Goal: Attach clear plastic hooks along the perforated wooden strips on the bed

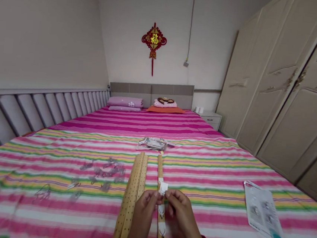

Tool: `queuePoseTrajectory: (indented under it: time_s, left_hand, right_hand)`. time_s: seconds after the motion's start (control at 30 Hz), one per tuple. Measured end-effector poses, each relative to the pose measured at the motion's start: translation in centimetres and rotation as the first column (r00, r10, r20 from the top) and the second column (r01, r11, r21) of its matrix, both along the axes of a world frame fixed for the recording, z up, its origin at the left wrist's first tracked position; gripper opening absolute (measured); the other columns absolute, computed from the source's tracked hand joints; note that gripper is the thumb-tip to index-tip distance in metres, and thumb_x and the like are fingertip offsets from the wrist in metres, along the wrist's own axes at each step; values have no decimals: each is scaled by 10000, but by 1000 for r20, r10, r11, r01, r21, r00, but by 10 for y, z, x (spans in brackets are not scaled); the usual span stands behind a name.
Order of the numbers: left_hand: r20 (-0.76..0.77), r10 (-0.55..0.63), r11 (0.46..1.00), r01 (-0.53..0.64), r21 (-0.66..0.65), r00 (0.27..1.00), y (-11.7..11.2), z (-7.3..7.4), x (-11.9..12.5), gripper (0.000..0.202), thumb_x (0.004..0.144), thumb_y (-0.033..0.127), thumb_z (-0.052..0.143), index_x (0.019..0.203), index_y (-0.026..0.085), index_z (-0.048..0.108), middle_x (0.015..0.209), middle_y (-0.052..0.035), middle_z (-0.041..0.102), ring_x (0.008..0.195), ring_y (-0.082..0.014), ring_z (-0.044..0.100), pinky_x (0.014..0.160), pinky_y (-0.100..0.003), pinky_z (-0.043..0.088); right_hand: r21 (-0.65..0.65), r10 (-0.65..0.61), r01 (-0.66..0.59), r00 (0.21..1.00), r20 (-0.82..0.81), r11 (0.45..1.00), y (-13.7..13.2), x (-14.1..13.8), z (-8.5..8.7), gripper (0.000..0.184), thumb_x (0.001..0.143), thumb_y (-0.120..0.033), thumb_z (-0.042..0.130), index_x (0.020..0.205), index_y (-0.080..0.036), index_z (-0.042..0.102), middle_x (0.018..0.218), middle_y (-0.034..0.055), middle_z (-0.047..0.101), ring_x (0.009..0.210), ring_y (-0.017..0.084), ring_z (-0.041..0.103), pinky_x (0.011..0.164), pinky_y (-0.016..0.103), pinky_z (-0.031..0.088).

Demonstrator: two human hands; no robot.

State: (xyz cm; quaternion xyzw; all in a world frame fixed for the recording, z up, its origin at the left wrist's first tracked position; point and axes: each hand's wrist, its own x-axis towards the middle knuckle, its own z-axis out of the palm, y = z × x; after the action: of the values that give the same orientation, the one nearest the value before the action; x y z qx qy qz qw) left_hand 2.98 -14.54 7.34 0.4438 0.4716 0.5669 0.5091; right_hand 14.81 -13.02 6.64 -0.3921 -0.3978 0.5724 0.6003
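Note:
A narrow wooden strip lies on the striped bedspread, running away from me, with small metal hooks fixed along its near part. Both my hands meet over it. My left hand and my right hand pinch a small white hook piece between their fingertips, right above the strip. A wider stack of perforated wooden strips lies just left of my left hand.
Several loose clear hooks are scattered to the left. A pile of clear packets sits beyond the strips. A white printed package lies at the right. Pillows, a nightstand and a wardrobe stand farther off.

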Motion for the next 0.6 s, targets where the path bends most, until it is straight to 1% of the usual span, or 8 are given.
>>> queuePoseTrajectory:
  time_s: [0.07, 0.17, 0.27, 0.4, 0.5, 0.6]
  left_hand:
    - [40, 6, 999, -4, -54, 999, 10, -1, -3, 351, 713, 483, 654, 799, 143, 666, 769, -61, 681, 752, -168, 617, 688, -257, 471]
    - [100, -42, 994, 51, -96, 994, 27, -3, -5, 361, 630, 450, 736, 789, 136, 657, 703, -35, 657, 673, -134, 598, 636, -232, 463]
    - [102, -66, 987, 80, -138, 993, 46, -3, -5, 370, 560, 414, 787, 753, 130, 649, 638, -17, 639, 603, -113, 584, 599, -224, 457]
    - [123, -73, 978, 96, -185, 990, 72, -1, -4, 365, 506, 383, 812, 708, 134, 636, 594, -4, 630, 556, -100, 576, 597, -228, 465]
    - [147, -59, 973, 90, -214, 987, 95, 0, -2, 333, 489, 347, 813, 661, 136, 620, 590, 2, 623, 564, -94, 578, 609, -224, 467]
    - [134, -49, 966, 81, -244, 990, 115, 2, 0, 286, 493, 308, 797, 620, 141, 603, 557, 11, 604, 535, -86, 562, 601, -223, 465]
  right_hand:
    - [-15, 12, -12, 1000, 24, 1000, 4, 2, -1, 324, 620, -471, 738, 623, -162, 639, 370, -72, 443, 335, 55, 315, 378, 206, 203]
    - [-20, 50, -49, 996, 76, 999, 13, 6, -5, 329, 608, -473, 732, 601, -159, 634, 376, -63, 467, 324, 48, 310, 372, 210, 187]
    - [-22, 67, -64, 988, 138, 998, 26, 9, -10, 319, 598, -461, 721, 583, -160, 617, 407, -57, 492, 317, 41, 316, 363, 208, 185]
    - [-24, 60, -57, 980, 189, 998, 52, 14, -11, 284, 609, -432, 698, 599, -162, 608, 416, -67, 485, 324, 48, 343, 360, 201, 221]
    - [-14, 49, -47, 975, 216, 999, 75, 14, -11, 259, 613, -417, 681, 596, -172, 598, 398, -79, 467, 320, 57, 348, 357, 206, 247]
    - [3, 34, -36, 967, 251, 999, 97, 13, -14, 256, 605, -415, 667, 565, -181, 572, 398, -75, 474, 324, 64, 360, 356, 211, 247]
